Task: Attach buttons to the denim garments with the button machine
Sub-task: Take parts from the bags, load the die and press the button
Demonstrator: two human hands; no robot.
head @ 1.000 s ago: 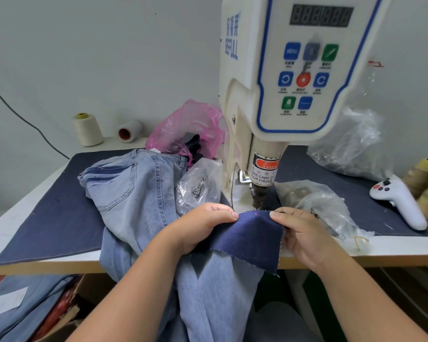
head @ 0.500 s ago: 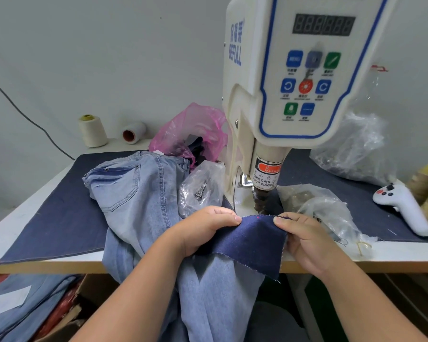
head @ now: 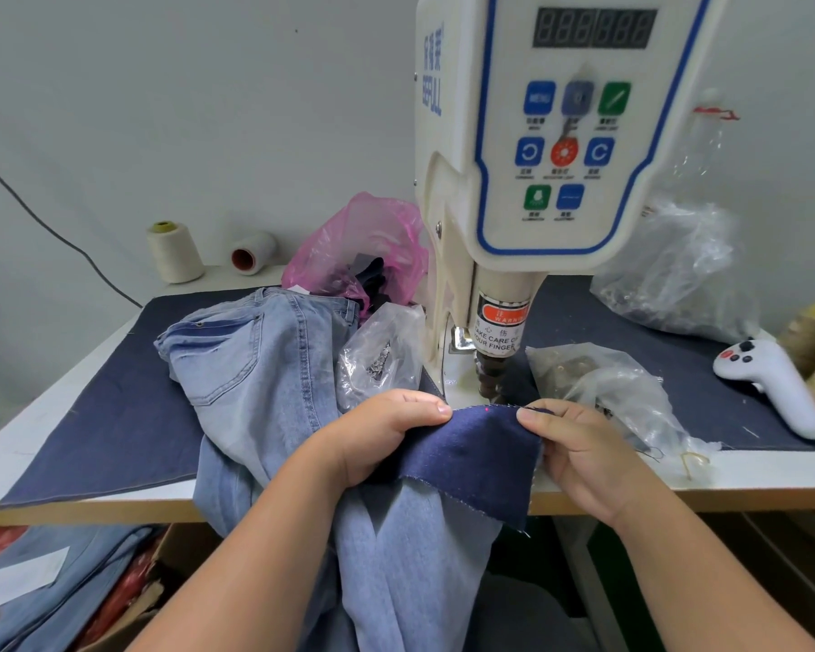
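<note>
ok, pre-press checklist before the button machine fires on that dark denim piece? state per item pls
1. Dark denim piece gripped on both sides: ok. Left hand and right hand each pinch an edge.
2. Red laser dot on the fabric: ok, but it sits close to the far edge.
3. Fabric under the press head: cannot tell; the edge reaches its base, overlap unclear.
4. Thumbs clear of the press head: ok, one on either side of it, though both near.
5. Button loaded in the die: cannot tell, hidden.
6. Light jeans clear of the press head: ok, lying off to the left.
</note>
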